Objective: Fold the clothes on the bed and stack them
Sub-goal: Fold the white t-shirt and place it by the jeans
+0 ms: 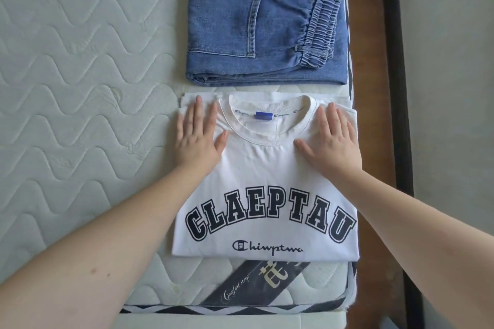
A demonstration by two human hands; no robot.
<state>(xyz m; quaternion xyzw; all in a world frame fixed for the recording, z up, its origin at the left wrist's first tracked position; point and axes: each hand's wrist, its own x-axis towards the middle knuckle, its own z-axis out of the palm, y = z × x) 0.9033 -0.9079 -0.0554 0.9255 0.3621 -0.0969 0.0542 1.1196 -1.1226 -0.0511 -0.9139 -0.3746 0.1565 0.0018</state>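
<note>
A white T-shirt [264, 184] with dark block lettering lies folded into a rectangle, front up, on the quilted mattress [80, 74]. My left hand [199, 136] rests flat on its left shoulder, fingers straight. On the right shoulder my right hand [331, 141] lies flat the same way. Just beyond the shirt's collar sit folded blue jeans [264, 32], back pocket up and elastic waistband to the right, a narrow gap apart from the shirt.
A dark label [256, 283] with script is sewn on the mattress near its front edge. The dark wooden bed frame [374, 168] runs along the right side, with a pale floor [454, 88] beyond. Bare mattress stretches to the left.
</note>
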